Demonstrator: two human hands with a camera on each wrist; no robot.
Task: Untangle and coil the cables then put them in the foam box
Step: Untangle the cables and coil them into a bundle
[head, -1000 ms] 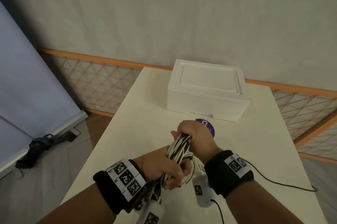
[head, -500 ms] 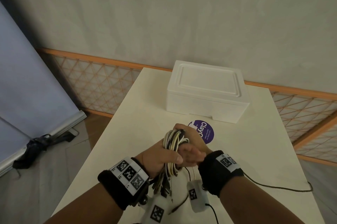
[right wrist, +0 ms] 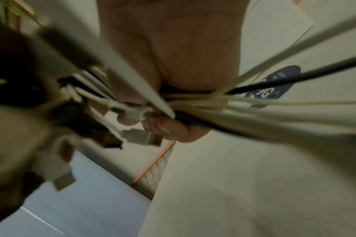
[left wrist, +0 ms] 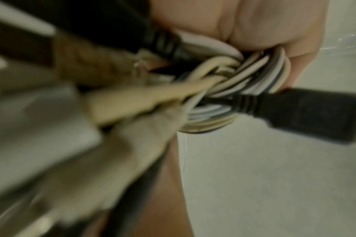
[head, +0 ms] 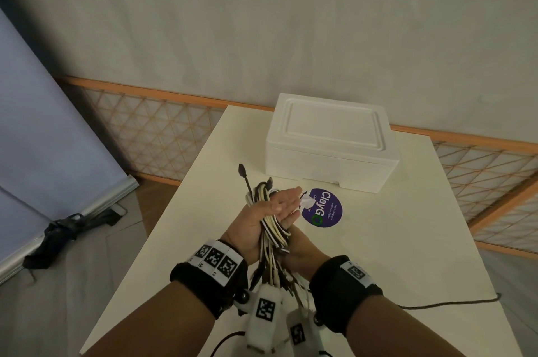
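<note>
- Head view: both hands are raised over the near half of the cream table (head: 378, 240), with a bundle of cables (head: 272, 228) — white, cream and black — held between them.
- Left hand (head: 256, 220): the cables pass under its palm. Fingers reach forward over them, extended rather than curled, pressing the bundle; grip released.
- Right hand (head: 294, 243): sits beneath the bundle, mostly hidden from this view.
- One black plug (head: 242, 171) sticks up out of the far end of the bundle. Loose connector ends hang down between the wrists.
- Foam box (head: 330, 142): white, lid on, at the far end of the table, well apart from the hands. A purple round sticker (head: 326, 208) lies on the table between the box and the hands.
- A thin dark cord (head: 448, 303) trails across the table at the right edge.
- Left wrist view: blurred. The looped cables (left wrist: 244, 77) lie against the palm, with a black plug (left wrist: 305, 112) projecting to the right.
- Right wrist view: right hand (right wrist: 173, 77) has its fingertips (right wrist: 171, 129) curled round the cables (right wrist: 223, 102) — grip clenched on them. Several connector ends dangle at left.
</note>
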